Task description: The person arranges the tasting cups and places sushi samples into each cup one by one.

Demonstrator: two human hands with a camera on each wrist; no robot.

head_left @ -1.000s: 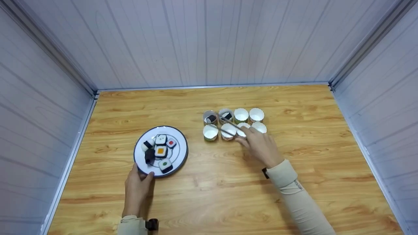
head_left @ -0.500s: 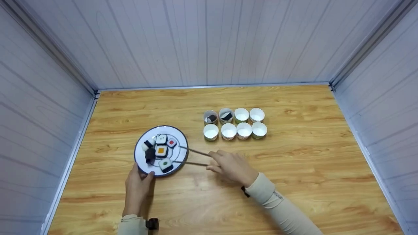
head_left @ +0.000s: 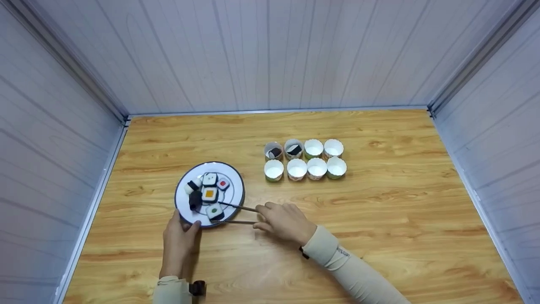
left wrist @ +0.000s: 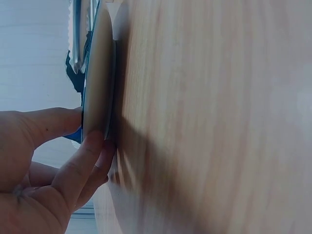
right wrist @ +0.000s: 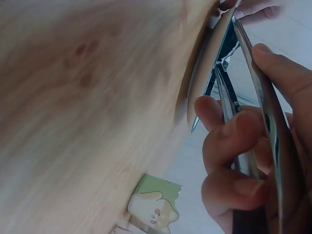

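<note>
A white plate with a blue rim sits on the left of the table, bearing several toy-like sushi pieces. My left hand pinches the plate's near-left edge, thumb on top and fingers below, as the left wrist view shows. My right hand holds metal tongs with the arms spread. Their tips reach over the plate, one on either side of a white sushi piece with a green centre. Beside it lie an orange-centred piece, a dark roll and a red-centred piece.
Two rows of paper cups stand right of the plate, behind my right hand. The back-left cup and the cup beside it each hold a black-and-white piece; the front-left cup shows a white inside. Pale panel walls enclose the table.
My right hand has moved the tongs left and down from the cups to the plate, and their tips now straddle the green-centred piece. My left hand stays on the rim.
</note>
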